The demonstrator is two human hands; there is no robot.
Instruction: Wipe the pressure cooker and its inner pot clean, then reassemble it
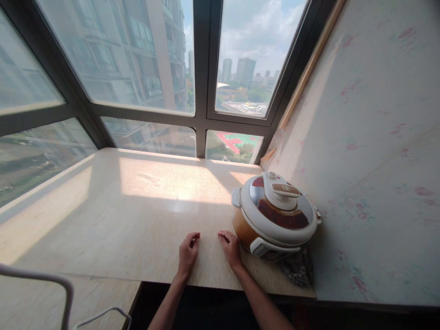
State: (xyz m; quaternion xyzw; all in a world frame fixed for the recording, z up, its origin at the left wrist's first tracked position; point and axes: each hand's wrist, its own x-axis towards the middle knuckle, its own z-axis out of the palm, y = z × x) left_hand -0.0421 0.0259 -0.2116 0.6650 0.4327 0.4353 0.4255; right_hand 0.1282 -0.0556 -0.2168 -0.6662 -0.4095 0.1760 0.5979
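Observation:
My left hand rests over the pale ledge with its fingers curled closed, and nothing shows in it. A short gap to the right, my right hand has its fingers bent inward in the same way, also with nothing visible in it. Close beside my right hand stands an electric pressure cooker, its white-rimmed lid on and its control panel facing me. The two hands are apart from each other. A dark, crumpled cloth lies partly under the cooker's front right side.
The marble-patterned ledge runs up to framed windows. A flower-papered wall bounds the right side, close to the cooker. At lower left, a grey curved tube and a thinner cable-like loop stick into view.

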